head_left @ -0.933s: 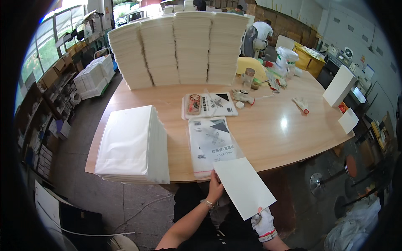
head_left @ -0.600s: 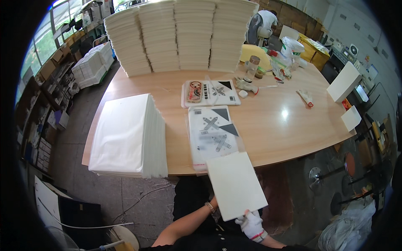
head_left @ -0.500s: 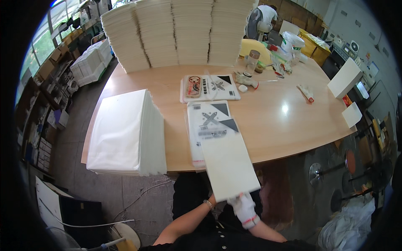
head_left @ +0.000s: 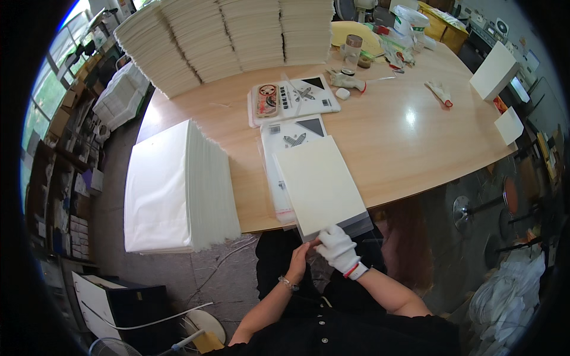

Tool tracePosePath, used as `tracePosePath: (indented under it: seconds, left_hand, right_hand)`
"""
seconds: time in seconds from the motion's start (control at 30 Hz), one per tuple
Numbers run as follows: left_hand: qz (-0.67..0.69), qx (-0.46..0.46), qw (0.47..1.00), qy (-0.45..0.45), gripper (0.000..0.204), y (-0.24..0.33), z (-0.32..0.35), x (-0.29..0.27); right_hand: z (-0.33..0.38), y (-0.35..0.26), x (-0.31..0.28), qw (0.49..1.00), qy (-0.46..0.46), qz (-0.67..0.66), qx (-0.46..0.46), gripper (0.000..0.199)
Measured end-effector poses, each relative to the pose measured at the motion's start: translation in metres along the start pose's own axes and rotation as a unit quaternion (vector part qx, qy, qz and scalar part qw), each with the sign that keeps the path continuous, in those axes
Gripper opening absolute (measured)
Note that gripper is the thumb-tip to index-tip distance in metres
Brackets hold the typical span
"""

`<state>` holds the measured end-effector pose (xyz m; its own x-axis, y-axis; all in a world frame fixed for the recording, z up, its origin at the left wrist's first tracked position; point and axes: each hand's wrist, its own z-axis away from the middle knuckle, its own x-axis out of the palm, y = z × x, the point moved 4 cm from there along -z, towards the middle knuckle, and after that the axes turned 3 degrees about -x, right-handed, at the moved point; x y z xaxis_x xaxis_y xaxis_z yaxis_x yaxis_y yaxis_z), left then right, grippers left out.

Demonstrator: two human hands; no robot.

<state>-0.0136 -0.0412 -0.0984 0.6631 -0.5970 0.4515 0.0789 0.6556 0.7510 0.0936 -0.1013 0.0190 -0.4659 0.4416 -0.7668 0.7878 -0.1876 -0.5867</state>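
A stack of cream paper (head_left: 320, 181) lies over the table's near edge, with a clear plastic bag (head_left: 358, 225) showing around its near end. My bare left hand (head_left: 298, 261), wearing a bracelet, pinches the bag's near edge from the left. In a white glove with a red cuff line, my right hand (head_left: 338, 250) curls its fingers over that same edge, close to the left fingertips. Beneath the paper rests a pile of printed clear bags (head_left: 276, 139) with dark corners and a pencil drawing. The fingertips of both hands are partly hidden.
A tall block of white paper (head_left: 157, 190) stands at left, and larger paper stacks (head_left: 249, 35) at the back. Beyond the bags sit a second bag pile (head_left: 306, 110) with a patterned case (head_left: 267, 101), a glove (head_left: 347, 81), a jar (head_left: 352, 50) and another glove (head_left: 439, 94).
The paper has slid away from me, covering the print at the bag's far end. Both hands have moved forward to the near edge. The view has shifted slightly.
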Motion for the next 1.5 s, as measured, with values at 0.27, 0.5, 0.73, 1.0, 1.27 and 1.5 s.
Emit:
tracePosePath:
  seconds: [0.27,0.5,0.73,1.0,1.27,1.5]
  left_hand:
    - [0.033,-0.001,0.996,0.083,0.038,0.008,0.005,0.005]
    - [-0.211,0.137,0.964,0.084,0.025,0.016,0.02,-0.037]
    - [-0.667,0.442,0.588,0.121,0.041,0.084,0.031,0.017]
    - [-0.616,0.297,0.724,0.094,0.019,0.104,-0.009,0.002]
    - [-0.094,-0.016,0.991,0.098,0.03,0.072,-0.005,-0.007]
    - [-0.34,0.213,0.916,0.005,0.02,0.174,0.044,0.036]
  right_hand:
    - [0.017,0.086,-0.066,0.989,0.107,-0.088,0.047,0.017]
    - [0.137,0.21,-0.091,0.776,-0.539,0.268,0.189,0.023]
    - [0.02,0.111,-0.07,1.0,0.014,0.0,-0.008,0.021]
    - [-0.018,0.123,-0.061,0.993,-0.096,0.054,0.045,0.02]
    - [-0.011,0.118,-0.049,0.956,-0.025,-0.008,0.294,0.036]
    - [-0.003,0.082,-0.017,0.865,0.078,-0.464,0.171,0.033]
